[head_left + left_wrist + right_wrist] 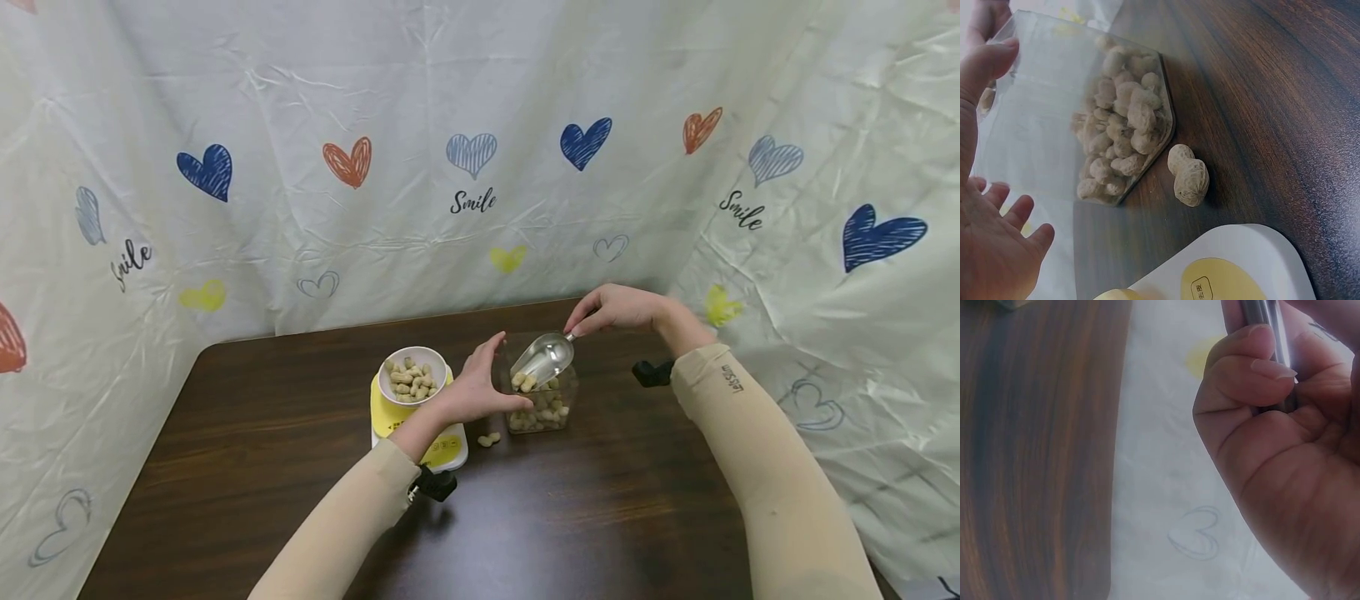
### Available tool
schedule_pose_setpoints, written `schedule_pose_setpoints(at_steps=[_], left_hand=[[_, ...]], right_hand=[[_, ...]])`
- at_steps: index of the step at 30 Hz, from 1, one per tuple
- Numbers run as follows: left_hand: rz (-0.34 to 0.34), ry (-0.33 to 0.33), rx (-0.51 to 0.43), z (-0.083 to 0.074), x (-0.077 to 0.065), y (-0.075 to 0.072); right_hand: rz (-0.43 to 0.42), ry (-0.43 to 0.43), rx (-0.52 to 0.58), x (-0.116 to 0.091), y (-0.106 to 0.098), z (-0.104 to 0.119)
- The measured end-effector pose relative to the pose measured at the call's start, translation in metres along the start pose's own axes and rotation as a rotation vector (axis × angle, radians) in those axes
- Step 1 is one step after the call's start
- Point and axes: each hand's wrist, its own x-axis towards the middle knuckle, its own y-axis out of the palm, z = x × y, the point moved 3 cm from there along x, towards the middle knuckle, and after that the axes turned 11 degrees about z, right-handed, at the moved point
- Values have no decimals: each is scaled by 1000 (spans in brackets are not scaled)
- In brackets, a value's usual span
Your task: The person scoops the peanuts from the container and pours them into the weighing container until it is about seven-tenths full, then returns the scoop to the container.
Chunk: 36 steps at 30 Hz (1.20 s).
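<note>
My right hand (617,308) grips the handle of a metal scoop (551,354); in the right wrist view its fingers curl round the shiny handle (1266,319). The scoop tilts down to the left over a clear plastic container (570,385), with a couple of peanuts (523,382) at its lip. More unshelled peanuts (1125,119) lie in the bottom of the container. My left hand (474,392) is at the container's left side, thumb along the near rim and fingers spread apart, as the left wrist view also shows.
Left of the container, a yellow and white kitchen scale (384,414) bears a white bowl (382,383) with peanuts in it. One loose peanut (488,439) lies on the dark wooden table (262,433) between scale and container. A heart-printed sheet (405,275) hangs behind the table.
</note>
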Motion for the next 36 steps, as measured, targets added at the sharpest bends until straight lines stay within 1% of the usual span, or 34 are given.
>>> schedule_pose_setpoints(at_steps=[8,17,25,31,36], left_hand=[[4,-14,-6,-1,-1,1],[1,-16,-9,-1,-2,1],[6,-14,-7,-2,0,1],[27,-16,-12,-2,-3,1],[34,-15,-5,-2,-11,-3]], right_hand=[[19,7,11,4,-2,-1],[62,18,97,7,-6,-4],[29,14,84,4,-11,-11],[0,8,120,0,-11,-14],[0,-12,185,-4,-9,-14]])
